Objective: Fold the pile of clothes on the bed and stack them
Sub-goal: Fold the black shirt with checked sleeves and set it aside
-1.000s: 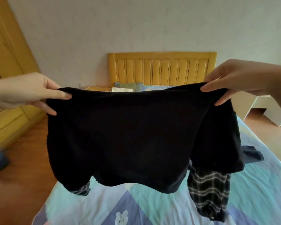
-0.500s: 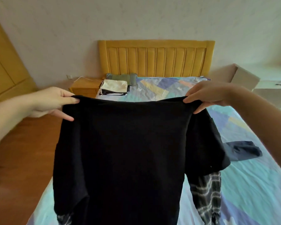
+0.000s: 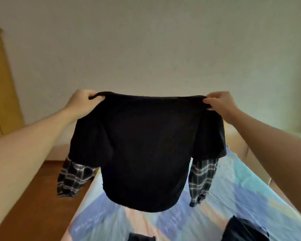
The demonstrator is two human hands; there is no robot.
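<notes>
Up at the centre of the frame hangs a black top (image 3: 144, 145) with plaid lower sleeves, held clear above the bed (image 3: 236, 193). Its left plaid sleeve (image 3: 73, 178) dangles at centre left, its right plaid sleeve (image 3: 202, 180) at centre right. The left hand (image 3: 84, 102) pinches the top's shoulder edge closed at the upper left of the garment; the right hand (image 3: 220, 104) pinches the opposite shoulder the same way. Below, on the pastel patterned sheet, dark clothes (image 3: 245, 230) lie at the lower right and another dark piece (image 3: 141, 238) at the bottom edge. A wooden wardrobe (image 3: 0, 84) stands at far left against the pale wall (image 3: 146, 40).
</notes>
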